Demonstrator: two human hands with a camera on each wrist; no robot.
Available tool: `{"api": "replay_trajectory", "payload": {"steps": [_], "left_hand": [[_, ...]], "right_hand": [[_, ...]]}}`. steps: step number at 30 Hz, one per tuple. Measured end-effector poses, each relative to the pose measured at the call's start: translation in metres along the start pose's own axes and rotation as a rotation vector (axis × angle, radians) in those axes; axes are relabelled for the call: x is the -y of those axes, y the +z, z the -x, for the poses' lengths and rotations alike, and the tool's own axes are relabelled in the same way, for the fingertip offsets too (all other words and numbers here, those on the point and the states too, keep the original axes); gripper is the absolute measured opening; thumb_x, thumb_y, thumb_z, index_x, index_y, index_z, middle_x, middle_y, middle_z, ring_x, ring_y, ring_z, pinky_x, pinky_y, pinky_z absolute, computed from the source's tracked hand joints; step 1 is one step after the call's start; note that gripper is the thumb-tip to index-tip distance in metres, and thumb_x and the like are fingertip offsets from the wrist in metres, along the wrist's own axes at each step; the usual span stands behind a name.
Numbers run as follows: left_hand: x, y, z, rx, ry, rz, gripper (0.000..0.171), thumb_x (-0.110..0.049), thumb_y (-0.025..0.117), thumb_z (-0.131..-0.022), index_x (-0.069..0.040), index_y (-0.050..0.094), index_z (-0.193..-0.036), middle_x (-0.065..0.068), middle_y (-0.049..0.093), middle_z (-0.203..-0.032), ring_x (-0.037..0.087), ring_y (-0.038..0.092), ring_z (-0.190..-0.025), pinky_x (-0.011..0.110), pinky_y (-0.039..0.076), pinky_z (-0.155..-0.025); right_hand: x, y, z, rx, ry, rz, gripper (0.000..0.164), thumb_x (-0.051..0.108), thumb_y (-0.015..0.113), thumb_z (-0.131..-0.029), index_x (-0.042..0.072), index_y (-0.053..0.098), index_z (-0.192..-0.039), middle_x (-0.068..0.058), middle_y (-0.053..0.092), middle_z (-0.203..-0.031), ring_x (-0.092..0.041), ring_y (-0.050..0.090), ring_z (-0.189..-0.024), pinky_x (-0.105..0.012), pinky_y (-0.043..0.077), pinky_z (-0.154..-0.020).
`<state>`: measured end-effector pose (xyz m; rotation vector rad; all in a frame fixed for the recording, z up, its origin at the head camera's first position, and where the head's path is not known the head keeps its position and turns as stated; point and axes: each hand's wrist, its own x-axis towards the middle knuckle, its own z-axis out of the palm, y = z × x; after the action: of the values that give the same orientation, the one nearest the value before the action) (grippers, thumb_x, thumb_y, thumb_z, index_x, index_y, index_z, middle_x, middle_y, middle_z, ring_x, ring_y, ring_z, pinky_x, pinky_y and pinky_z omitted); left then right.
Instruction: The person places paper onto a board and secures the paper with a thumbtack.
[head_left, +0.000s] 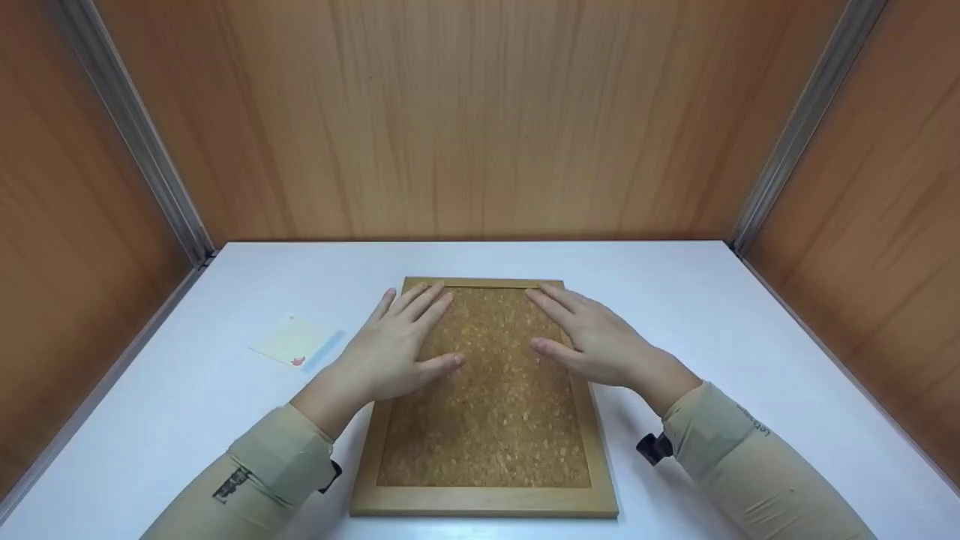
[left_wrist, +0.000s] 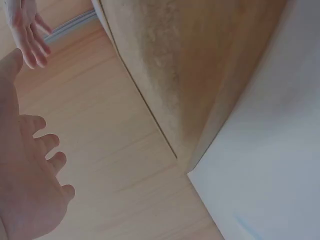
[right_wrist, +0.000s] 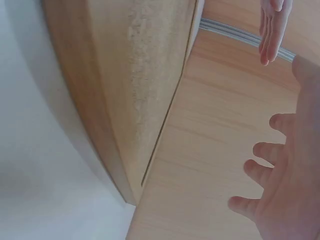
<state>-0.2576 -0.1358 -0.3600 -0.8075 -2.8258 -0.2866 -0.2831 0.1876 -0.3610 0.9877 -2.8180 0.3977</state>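
A cork board [head_left: 487, 420] in a light wooden frame lies flat on the white table, its long sides running away from me. Over its upper left part is my left hand [head_left: 394, 349], palm down with fingers spread toward the far edge. My right hand [head_left: 600, 337] is over the upper right side in a similar pose, thumb pointing inward. Neither hand holds anything. Both wrist views show a gap between the palms and the board. A pale yellow sticky note [head_left: 287, 340] with a small red print lies left of the board, beside my left hand.
A light blue strip [head_left: 325, 350] lies along the note's right side. The white table [head_left: 645, 277] is bounded by a wooden back wall [head_left: 480, 120] and wooden side walls, with metal posts [head_left: 795, 127] at the corners.
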Motion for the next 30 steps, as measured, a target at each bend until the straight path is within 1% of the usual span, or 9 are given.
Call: {"api": "replay_trajectory", "payload": {"steps": [3, 5, 7, 10, 13, 17, 22, 25, 30], "left_hand": [[0.002, -0.008, 0.001, -0.038, 0.000, 0.027, 0.095, -0.079, 0.036, -0.094, -0.015, 0.023, -0.163, 0.004, 0.015, -0.170, 0.027, 0.012, -0.155, 0.055, 0.003, -0.123], [0.004, -0.013, 0.001, -0.060, -0.008, 0.039, 0.095, -0.078, 0.038, -0.094, -0.015, 0.023, -0.163, 0.004, 0.016, -0.170, 0.027, 0.012, -0.155, 0.056, 0.004, -0.123], [0.006, -0.017, 0.002, -0.077, -0.023, 0.053, 0.095, -0.078, 0.040, -0.094, -0.015, 0.023, -0.163, 0.004, 0.017, -0.169, 0.027, 0.012, -0.155, 0.056, 0.005, -0.123], [0.011, -0.023, 0.002, -0.107, -0.046, 0.073, 0.096, -0.076, 0.043, -0.095, -0.013, 0.022, -0.163, 0.006, 0.020, -0.168, 0.028, 0.015, -0.154, 0.057, 0.007, -0.122], [0.018, -0.028, 0.004, -0.141, -0.067, 0.113, 0.094, -0.071, 0.048, -0.096, -0.011, 0.020, -0.163, 0.009, 0.023, -0.167, 0.032, 0.018, -0.153, 0.057, 0.009, -0.122], [0.029, -0.034, 0.004, -0.186, -0.104, 0.177, 0.091, -0.062, 0.056, -0.097, -0.009, 0.021, -0.163, 0.014, 0.026, -0.165, 0.036, 0.021, -0.151, 0.057, 0.013, -0.121], [0.049, -0.040, 0.008, -0.231, -0.204, 0.249, 0.090, -0.057, 0.061, -0.097, -0.008, 0.022, -0.162, 0.018, 0.026, -0.164, 0.041, 0.021, -0.150, 0.064, 0.016, -0.118], [0.062, -0.042, 0.013, -0.260, -0.275, 0.282, 0.090, -0.054, 0.063, -0.097, -0.006, 0.023, -0.161, 0.021, 0.027, -0.163, 0.043, 0.020, -0.150, 0.067, 0.018, -0.117], [0.082, -0.047, 0.021, -0.295, -0.388, 0.324, 0.091, -0.053, 0.065, -0.096, -0.004, 0.023, -0.161, 0.023, 0.025, -0.163, 0.044, 0.020, -0.149, 0.068, 0.019, -0.115]], "right_hand": [[0.000, -0.005, 0.002, -0.026, 0.035, -0.071, 0.073, 0.068, 0.037, -0.101, 0.028, 0.028, -0.162, -0.008, 0.036, -0.161, -0.035, 0.035, -0.146, -0.061, 0.033, -0.113], [0.000, -0.007, 0.002, -0.036, 0.062, -0.119, 0.071, 0.067, 0.039, -0.102, 0.030, 0.032, -0.161, -0.008, 0.042, -0.158, -0.033, 0.041, -0.143, -0.060, 0.039, -0.110], [-0.001, -0.009, 0.001, -0.046, 0.071, -0.168, 0.068, 0.065, 0.042, -0.102, 0.028, 0.036, -0.159, -0.006, 0.048, -0.153, -0.030, 0.049, -0.136, -0.057, 0.047, -0.103], [-0.004, -0.012, 0.000, -0.046, 0.070, -0.230, 0.064, 0.059, 0.049, -0.102, 0.021, 0.046, -0.153, -0.003, 0.061, -0.138, -0.022, 0.062, -0.116, -0.047, 0.056, -0.088], [-0.008, -0.014, -0.001, -0.028, 0.077, -0.287, 0.056, 0.051, 0.057, -0.102, 0.014, 0.056, -0.145, -0.002, 0.069, -0.119, -0.017, 0.067, -0.097, -0.038, 0.058, -0.076], [-0.013, -0.015, 0.001, -0.008, 0.129, -0.337, 0.044, 0.042, 0.065, -0.100, 0.011, 0.065, -0.132, 0.000, 0.071, -0.102, -0.015, 0.066, -0.079, -0.034, 0.056, -0.065], [-0.020, -0.013, 0.003, 0.025, 0.186, -0.399, 0.024, 0.035, 0.068, -0.099, 0.012, 0.070, -0.105, -0.002, 0.068, -0.086, -0.017, 0.064, -0.066, -0.035, 0.056, -0.057], [-0.024, -0.013, 0.005, 0.044, 0.207, -0.432, 0.019, 0.032, 0.069, -0.099, 0.013, 0.068, -0.096, -0.005, 0.067, -0.082, -0.023, 0.066, -0.065, -0.035, 0.057, -0.055], [-0.030, -0.010, 0.007, 0.058, 0.222, -0.458, 0.018, 0.030, 0.070, -0.097, 0.012, 0.068, -0.095, -0.006, 0.067, -0.082, -0.034, 0.069, -0.071, -0.035, 0.058, -0.054]]}}
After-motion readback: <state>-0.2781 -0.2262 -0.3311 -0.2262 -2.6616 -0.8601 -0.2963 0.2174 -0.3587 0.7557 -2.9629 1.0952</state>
